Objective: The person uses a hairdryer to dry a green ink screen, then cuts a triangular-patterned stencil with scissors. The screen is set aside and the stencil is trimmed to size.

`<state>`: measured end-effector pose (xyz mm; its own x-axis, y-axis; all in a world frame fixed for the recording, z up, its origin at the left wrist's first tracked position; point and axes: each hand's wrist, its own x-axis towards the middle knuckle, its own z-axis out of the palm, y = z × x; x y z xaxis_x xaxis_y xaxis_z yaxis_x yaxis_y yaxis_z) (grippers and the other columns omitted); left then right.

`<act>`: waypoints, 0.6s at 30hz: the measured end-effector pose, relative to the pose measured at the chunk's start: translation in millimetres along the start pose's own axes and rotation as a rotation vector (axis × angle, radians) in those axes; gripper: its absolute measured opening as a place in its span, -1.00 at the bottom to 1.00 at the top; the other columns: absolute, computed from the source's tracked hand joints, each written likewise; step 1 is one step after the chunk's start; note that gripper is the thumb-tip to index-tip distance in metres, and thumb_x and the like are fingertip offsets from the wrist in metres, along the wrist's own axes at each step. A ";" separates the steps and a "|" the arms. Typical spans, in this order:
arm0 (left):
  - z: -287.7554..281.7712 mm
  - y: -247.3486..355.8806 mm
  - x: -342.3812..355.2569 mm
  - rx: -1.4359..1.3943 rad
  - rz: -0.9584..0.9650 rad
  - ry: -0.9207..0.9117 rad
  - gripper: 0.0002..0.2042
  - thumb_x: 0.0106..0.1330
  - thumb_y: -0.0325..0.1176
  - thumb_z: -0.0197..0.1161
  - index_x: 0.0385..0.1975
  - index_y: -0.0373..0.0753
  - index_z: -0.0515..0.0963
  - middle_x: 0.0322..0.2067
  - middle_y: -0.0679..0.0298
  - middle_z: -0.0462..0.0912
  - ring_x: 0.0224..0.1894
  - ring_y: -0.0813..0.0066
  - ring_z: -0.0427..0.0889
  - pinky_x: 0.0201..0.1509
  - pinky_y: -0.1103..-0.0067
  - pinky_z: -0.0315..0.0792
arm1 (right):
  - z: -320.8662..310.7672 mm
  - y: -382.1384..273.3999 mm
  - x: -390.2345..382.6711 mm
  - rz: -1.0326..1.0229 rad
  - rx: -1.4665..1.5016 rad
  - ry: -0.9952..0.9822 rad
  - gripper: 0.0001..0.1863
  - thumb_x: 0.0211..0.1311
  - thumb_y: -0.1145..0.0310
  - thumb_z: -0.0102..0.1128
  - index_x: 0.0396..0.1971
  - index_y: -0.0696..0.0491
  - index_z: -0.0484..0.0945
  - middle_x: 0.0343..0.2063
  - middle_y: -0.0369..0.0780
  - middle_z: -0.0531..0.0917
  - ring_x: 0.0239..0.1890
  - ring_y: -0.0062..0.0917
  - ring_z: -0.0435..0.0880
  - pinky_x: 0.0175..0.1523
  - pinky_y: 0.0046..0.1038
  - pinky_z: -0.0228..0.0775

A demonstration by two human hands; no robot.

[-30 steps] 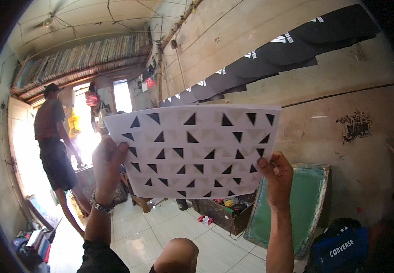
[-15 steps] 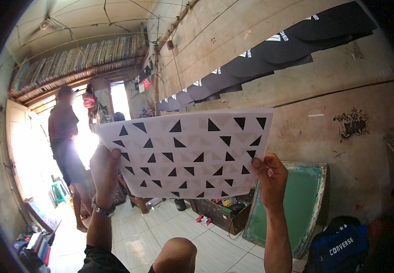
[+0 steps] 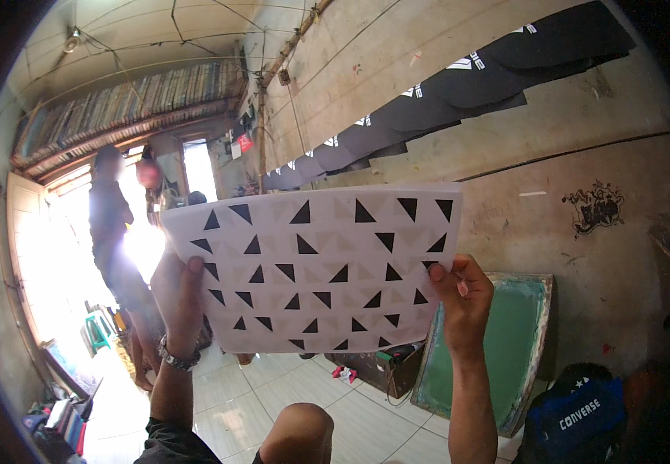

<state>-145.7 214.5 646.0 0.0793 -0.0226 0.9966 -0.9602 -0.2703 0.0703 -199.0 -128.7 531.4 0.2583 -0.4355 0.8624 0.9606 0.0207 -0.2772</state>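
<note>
A white sheet of paper (image 3: 323, 251) printed with scattered black triangles is held up in front of me, spread between both hands. Paler triangles show faintly among the black ones. My left hand (image 3: 179, 282), with a watch on its wrist, pinches the sheet's left edge, thumb on the near face. At the right edge my right hand (image 3: 462, 298) grips the paper with its thumb in front and fingers curled at the side. The sheet hides the far fingers of my left hand.
A green-meshed screen frame (image 3: 482, 348) leans against the right wall, beside a wooden box (image 3: 381, 373). A dark bag with a blue panel (image 3: 578, 417) sits at the lower right. Black printed pieces (image 3: 466, 85) hang along the wall. Another person (image 3: 114, 232) stands near the bright doorway.
The sheet's lower edge has come down a little, covering more of the box behind it. Both hands keep their hold. The person by the doorway has shifted slightly.
</note>
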 end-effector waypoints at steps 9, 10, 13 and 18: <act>-8.1 -8.9 -16.5 0.055 -0.138 0.061 -0.69 0.43 -0.27 0.21 -0.05 -0.42 0.51 -0.14 0.18 0.61 -0.10 0.46 0.55 0.01 0.48 0.47 | -5.3 1.7 -3.4 -0.004 -0.053 0.066 -0.78 0.35 0.27 0.36 -0.30 0.14 0.62 -0.38 -0.26 0.71 -0.32 -0.66 0.61 -0.20 -0.53 0.47; -8.5 -9.7 -18.3 0.045 -0.136 0.063 -0.71 0.43 -0.28 0.21 -0.07 -0.41 0.52 -0.16 0.19 0.61 -0.13 0.47 0.55 -0.01 0.48 0.48 | -5.9 1.9 -3.6 -0.004 -0.050 0.071 -0.78 0.34 0.27 0.36 -0.31 0.14 0.62 -0.39 -0.26 0.71 -0.33 -0.66 0.62 -0.20 -0.53 0.46; -5.9 -13.3 -15.9 0.023 -0.057 0.053 -0.50 0.39 -0.07 0.32 0.00 -0.48 0.52 -0.15 0.16 0.70 -0.14 0.44 0.64 0.00 0.49 0.53 | -7.7 1.7 -3.3 0.011 -0.061 0.069 -0.78 0.35 0.28 0.35 -0.30 0.14 0.62 -0.37 -0.25 0.72 -0.32 -0.66 0.62 -0.19 -0.54 0.47; 6.4 -9.2 -8.1 -0.028 0.060 0.112 -0.59 0.41 -0.15 0.28 -0.06 -0.44 0.53 -0.20 0.20 0.68 -0.19 0.45 0.61 -0.05 0.48 0.51 | -8.3 -3.5 -2.6 -0.016 -0.022 0.032 -0.80 0.36 0.31 0.33 -0.26 0.16 0.60 -0.34 -0.25 0.72 -0.27 -0.65 0.64 -0.15 -0.53 0.47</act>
<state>-135.8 211.0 637.0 -0.0073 0.0702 0.9975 -0.9696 -0.2446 0.0102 -203.8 -135.1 526.6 0.2391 -0.4642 0.8528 0.9619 -0.0065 -0.2732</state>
